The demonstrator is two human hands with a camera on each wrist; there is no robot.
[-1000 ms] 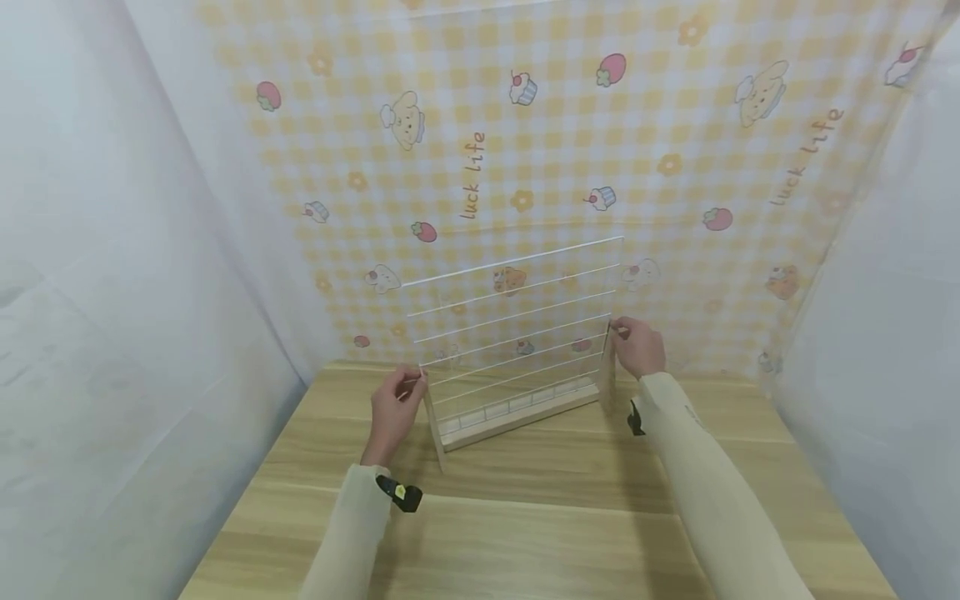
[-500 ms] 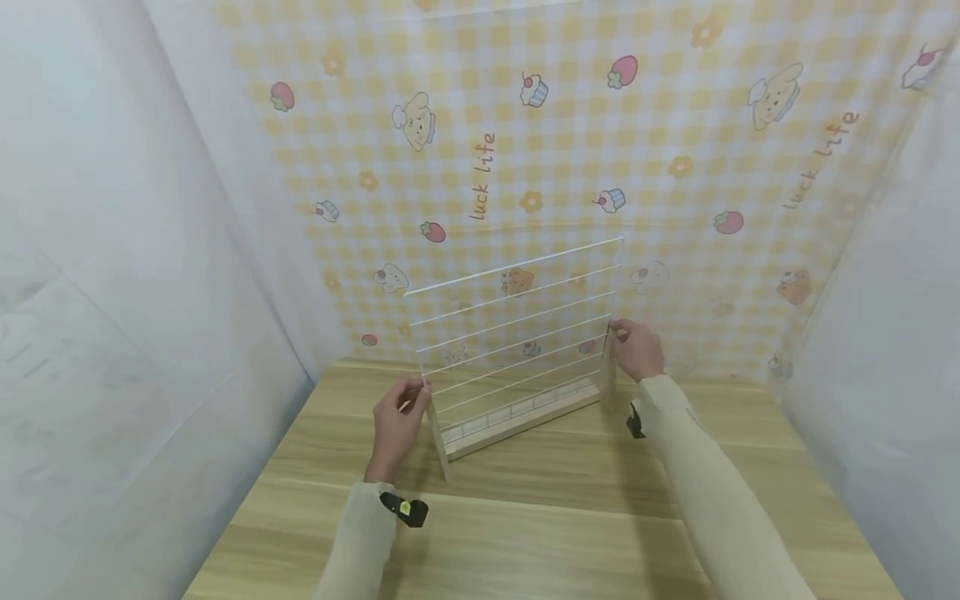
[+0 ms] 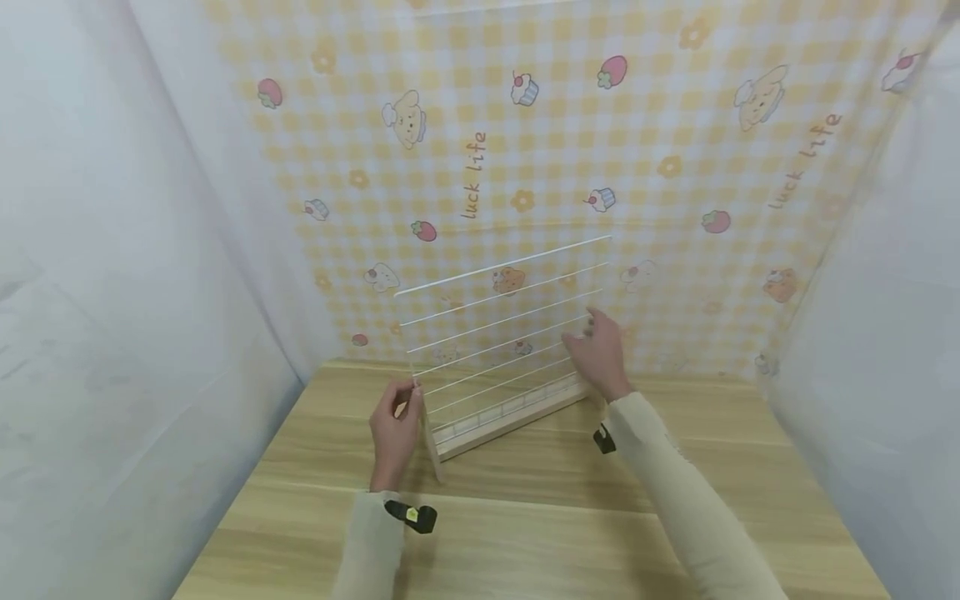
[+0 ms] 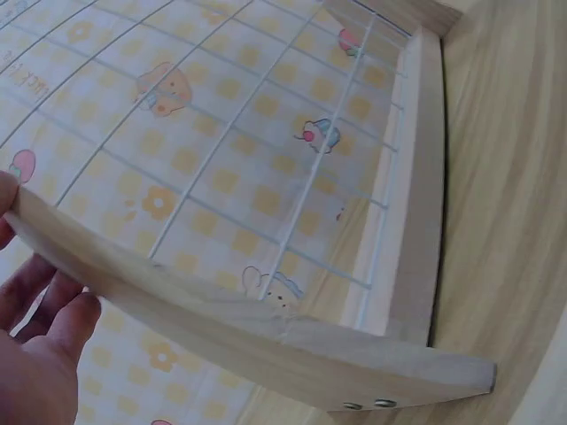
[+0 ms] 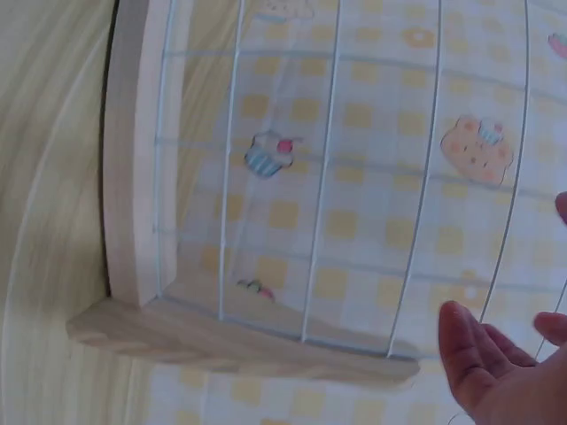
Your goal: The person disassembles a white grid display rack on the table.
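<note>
A white wire grid rack (image 3: 502, 266) stands tilted on the table, set in a wooden base bar (image 3: 514, 426). My left hand (image 3: 393, 437) pinches the upper end of its left wooden side piece (image 4: 266, 329); screw heads show near that piece's lower end. My right hand (image 3: 600, 357) is by the grid's right side, thumb and fingers spread apart with nothing between them. In the right wrist view, the right wooden side piece (image 5: 239, 347) lies free of the fingers. Whether the right hand touches the wires, I cannot tell.
The wood-grain table (image 3: 540, 550) carries the rack near its back edge. Behind it hangs a yellow checked cloth (image 3: 555, 158) with cartoon prints. White sheets flank both sides, a left sheet (image 3: 112, 292) and a right sheet (image 3: 885, 333).
My right hand has let go of the right side piece and moved left, its fingers spreading. The left hand keeps its pinch, a little lower; the rack's left end has shifted slightly toward me.
</note>
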